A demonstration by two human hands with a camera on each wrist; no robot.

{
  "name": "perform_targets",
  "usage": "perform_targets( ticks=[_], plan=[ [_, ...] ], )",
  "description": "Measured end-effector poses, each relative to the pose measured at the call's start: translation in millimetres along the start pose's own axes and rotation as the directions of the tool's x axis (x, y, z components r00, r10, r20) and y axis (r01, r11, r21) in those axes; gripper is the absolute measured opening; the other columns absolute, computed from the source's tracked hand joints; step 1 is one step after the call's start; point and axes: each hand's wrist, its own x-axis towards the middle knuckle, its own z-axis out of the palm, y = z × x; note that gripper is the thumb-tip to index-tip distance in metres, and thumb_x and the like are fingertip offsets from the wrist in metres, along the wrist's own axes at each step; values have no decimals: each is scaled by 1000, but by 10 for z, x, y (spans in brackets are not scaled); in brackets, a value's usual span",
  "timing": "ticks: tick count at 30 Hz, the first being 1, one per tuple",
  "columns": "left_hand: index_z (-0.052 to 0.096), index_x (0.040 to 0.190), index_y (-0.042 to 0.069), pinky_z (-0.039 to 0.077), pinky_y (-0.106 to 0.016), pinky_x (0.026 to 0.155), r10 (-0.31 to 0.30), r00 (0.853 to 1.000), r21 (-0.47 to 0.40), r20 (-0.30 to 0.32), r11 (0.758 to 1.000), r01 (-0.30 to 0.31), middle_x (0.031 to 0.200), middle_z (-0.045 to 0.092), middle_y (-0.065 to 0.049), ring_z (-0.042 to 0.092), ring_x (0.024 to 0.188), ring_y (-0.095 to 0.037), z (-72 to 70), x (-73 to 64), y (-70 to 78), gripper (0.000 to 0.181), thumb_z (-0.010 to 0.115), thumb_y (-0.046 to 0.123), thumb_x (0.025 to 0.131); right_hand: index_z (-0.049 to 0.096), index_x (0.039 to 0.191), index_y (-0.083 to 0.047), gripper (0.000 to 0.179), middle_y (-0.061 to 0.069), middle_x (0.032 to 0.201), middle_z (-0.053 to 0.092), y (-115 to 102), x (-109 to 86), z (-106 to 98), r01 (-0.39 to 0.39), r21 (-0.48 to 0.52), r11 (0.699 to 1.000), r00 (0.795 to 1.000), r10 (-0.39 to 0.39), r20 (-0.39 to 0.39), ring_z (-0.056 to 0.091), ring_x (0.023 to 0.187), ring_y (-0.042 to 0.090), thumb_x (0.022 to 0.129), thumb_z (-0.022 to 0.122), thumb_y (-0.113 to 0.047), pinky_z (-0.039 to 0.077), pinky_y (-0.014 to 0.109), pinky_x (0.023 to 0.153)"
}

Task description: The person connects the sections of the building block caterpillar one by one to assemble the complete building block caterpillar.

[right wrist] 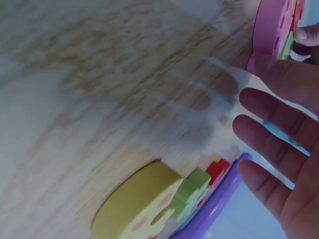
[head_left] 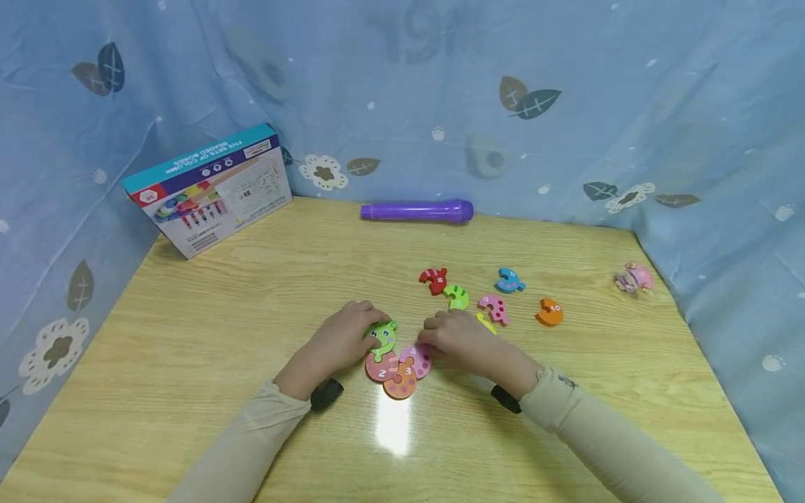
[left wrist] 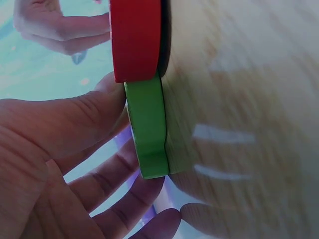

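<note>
My left hand (head_left: 342,339) pinches a green smiling-face puzzle piece (head_left: 385,337) by its edges, thumb on the near side. Linked below it lie a red puzzle piece (head_left: 380,368) numbered 2, an orange one (head_left: 401,383) numbered 3 and a pink one (head_left: 417,360) numbered 4, forming a curve on the table. On the upper right edge of the pink piece rests one digit of my right hand (head_left: 462,339). In the right wrist view its other fingers (right wrist: 271,132) are spread and apart from the pieces. A yellow piece (right wrist: 134,204) is partly hidden behind that hand in the head view.
Beyond my right hand lie loose pieces: red (head_left: 434,281), green (head_left: 457,297), blue (head_left: 509,281), pink (head_left: 494,309) and orange (head_left: 550,313). A purple stick (head_left: 418,211) lies at the back. The box (head_left: 214,192) stands back left, a small pink figurine (head_left: 634,278) right.
</note>
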Motion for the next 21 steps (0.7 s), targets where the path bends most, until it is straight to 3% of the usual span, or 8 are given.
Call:
perform_targets(
  ticks=[4,7,10,13,17,19,21],
  plan=[
    [64,117,14,43,-32,87,8,1000,2,-11,1000,-8,111,59,-1,51,102,-19,23,-1,-7,35,69,16,82,69,95,-15,17,-4,87,63,50,-124,-19,-12,76,997,995,19,-93,59,79,12,78,73,-14,49,28,70],
    [64,117,14,44,-33,87,10,1000,2,-16,1000,-10,109,59,-1,51,103,-19,30,-5,-11,36,70,16,81,69,97,-11,23,-1,92,64,132,-255,-56,-68,132,989,981,90,-170,60,84,15,75,75,-10,50,31,74],
    [64,117,13,44,-34,88,12,1000,1,-18,1000,-12,107,58,-1,52,104,-20,28,-9,-10,36,70,16,81,68,101,-9,28,3,97,65,241,-390,-81,-162,161,974,950,198,-241,61,88,19,74,76,-10,51,34,75],
    [64,116,13,44,-35,88,13,1000,-2,-23,1000,-14,107,58,-1,52,103,-20,19,-9,-8,35,70,16,81,67,103,-7,28,4,100,65,343,-503,-96,-249,216,944,905,306,-294,61,78,18,76,75,-10,51,32,67],
    [64,116,13,44,-35,89,6,1000,-11,-22,1000,-6,108,58,-1,51,104,-20,12,-10,0,35,70,17,82,67,105,-6,27,5,102,65,435,-577,-115,-320,287,903,864,402,-304,61,81,20,79,73,-12,51,34,68],
    [64,117,13,44,-35,88,0,1000,-15,-17,1000,0,109,58,0,51,104,-19,15,-9,4,35,69,16,82,66,106,-6,27,6,103,64,466,-577,-119,-355,303,884,851,440,-287,61,92,23,80,72,-14,51,38,73],
    [63,117,14,44,-35,88,-5,1000,-16,-15,1000,5,110,58,0,51,104,-19,21,-5,11,35,69,17,82,66,107,-6,28,6,105,64,497,-557,-108,-387,316,866,842,471,-262,60,92,23,81,71,-15,51,39,72]
  ],
)
